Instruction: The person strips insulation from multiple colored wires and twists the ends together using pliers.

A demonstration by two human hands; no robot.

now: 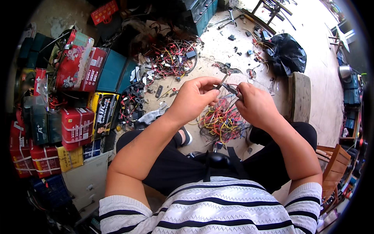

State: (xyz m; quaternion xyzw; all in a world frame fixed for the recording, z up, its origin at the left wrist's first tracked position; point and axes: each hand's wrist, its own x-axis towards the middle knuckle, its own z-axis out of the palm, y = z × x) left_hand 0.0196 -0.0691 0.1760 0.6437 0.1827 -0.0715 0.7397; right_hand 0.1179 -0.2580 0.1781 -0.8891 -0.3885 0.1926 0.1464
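Observation:
My left hand point(196, 96) is closed, thumb and fingers pinching a small thin greyish piece point(224, 79) that points up and away from me. My right hand point(256, 103) is wrapped round the handles of a pair of pliers point(230, 89). The jaws reach left to the piece at my left fingertips; whether they bite on it is too small to tell. Below and between my hands, a tangled heap of red, yellow and blue wires point(223, 124) lies on the floor.
Left of me stand stacked battery boxes point(77, 123) and dark green batteries point(112, 72). Another wire pile point(171, 58) lies ahead to the left. A black plastic bag point(286, 52) and a wooden block point(300, 97) are at the right. Wrenches point(230, 18) lie farther off.

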